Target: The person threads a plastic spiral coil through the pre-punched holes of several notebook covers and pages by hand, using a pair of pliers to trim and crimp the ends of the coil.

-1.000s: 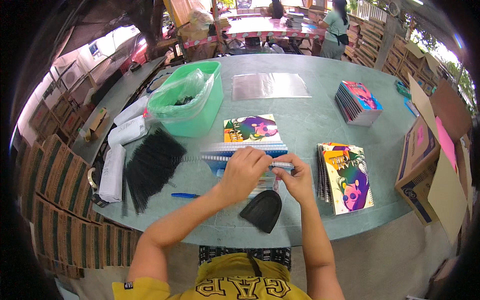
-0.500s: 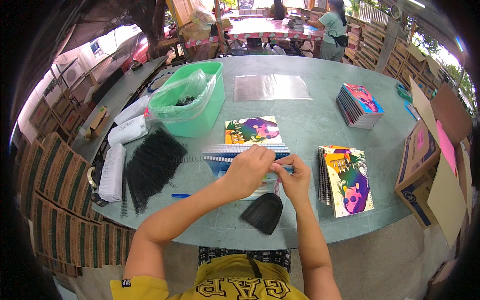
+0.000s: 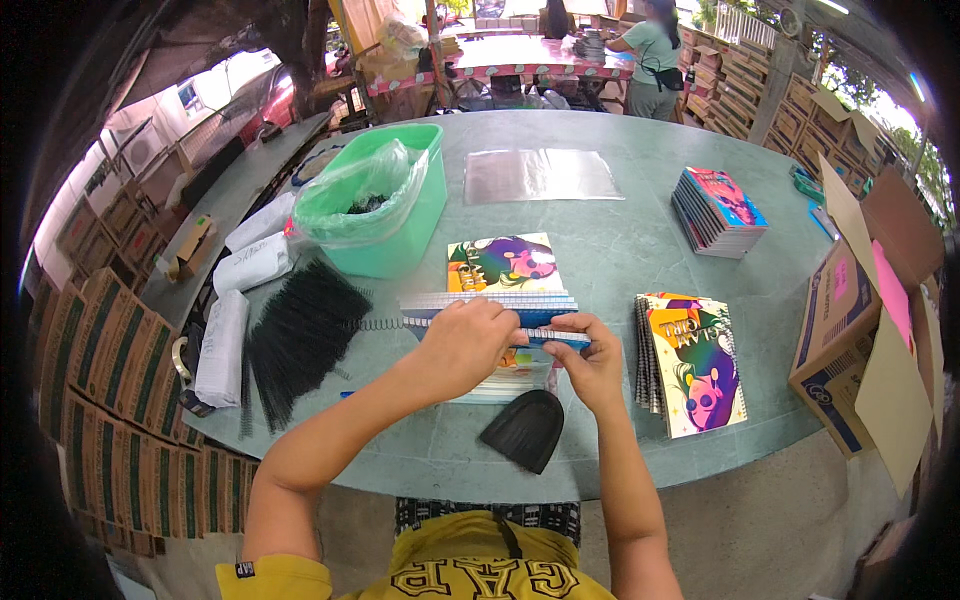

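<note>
A notebook (image 3: 548, 337) with a blue cover is held spine-up before me, its punched edge facing upward. My left hand (image 3: 462, 342) closes over the left and middle part of that edge. With thumb and fingers, my right hand (image 3: 588, 362) pinches the right end. A black spiral coil (image 3: 378, 324) sticks out to the left of the notebook; how far it runs under my left hand is hidden. Just beyond lies a stack of blue-edged notebooks (image 3: 490, 299), and behind it a colourful notebook cover (image 3: 503, 262). A black curved pad (image 3: 526, 430) rests nearer to me.
Many loose black coils (image 3: 300, 335) lie left, beside white wrapped rolls (image 3: 222, 345). A green bin (image 3: 405, 225) with a plastic liner stands behind. Finished spiral notebooks (image 3: 690, 365), another book stack (image 3: 718, 210) and an open carton (image 3: 850, 310) are right. A clear sheet (image 3: 540, 175) lies far.
My hands have parted: the left slid leftward along the notebook's edge, the right shifted slightly right and lower. The right end of the notebook now shows between them.
</note>
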The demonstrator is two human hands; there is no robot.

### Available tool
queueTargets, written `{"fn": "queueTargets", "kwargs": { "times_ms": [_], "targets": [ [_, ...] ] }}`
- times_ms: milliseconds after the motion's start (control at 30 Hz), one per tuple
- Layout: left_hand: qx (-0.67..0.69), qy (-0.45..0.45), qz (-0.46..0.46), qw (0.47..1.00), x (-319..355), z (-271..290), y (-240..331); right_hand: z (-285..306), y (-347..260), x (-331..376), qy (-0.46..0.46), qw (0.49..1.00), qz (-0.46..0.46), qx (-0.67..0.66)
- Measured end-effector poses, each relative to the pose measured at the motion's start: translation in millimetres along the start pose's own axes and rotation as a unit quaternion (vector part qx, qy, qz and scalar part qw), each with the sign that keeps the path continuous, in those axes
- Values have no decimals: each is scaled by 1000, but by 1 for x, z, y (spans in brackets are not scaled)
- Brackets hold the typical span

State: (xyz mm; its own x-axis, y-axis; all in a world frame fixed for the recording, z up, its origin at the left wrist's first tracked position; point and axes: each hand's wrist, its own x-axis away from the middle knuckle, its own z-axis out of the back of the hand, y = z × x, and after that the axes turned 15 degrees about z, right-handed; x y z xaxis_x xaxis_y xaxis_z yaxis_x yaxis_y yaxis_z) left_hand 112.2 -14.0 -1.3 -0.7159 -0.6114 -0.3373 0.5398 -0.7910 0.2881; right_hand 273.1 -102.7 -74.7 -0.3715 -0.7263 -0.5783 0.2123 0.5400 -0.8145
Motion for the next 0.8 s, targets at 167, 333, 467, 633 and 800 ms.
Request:
{"fn": "queueTargets", "kwargs": {
  "times_ms": [167, 333, 467, 633, 800],
  "targets": [
    [43, 32, -6, 999, -3, 0, 5, 0, 1, -2, 2, 1000, 7, 4],
    [-27, -30, 6, 999, 3, 1, -3, -4, -2, 0, 43, 996, 18, -78],
    [30, 13, 7, 999, -6, 4, 5, 2, 3, -1, -7, 998, -59, -5],
    [-28, 21, 10, 999, 3, 1, 2, -6, 5, 2, 90, 986, -5, -139],
    [13, 11, 4, 1000, -6, 9, 7, 2, 3, -3, 0, 999, -31, -20]
  ]
}}
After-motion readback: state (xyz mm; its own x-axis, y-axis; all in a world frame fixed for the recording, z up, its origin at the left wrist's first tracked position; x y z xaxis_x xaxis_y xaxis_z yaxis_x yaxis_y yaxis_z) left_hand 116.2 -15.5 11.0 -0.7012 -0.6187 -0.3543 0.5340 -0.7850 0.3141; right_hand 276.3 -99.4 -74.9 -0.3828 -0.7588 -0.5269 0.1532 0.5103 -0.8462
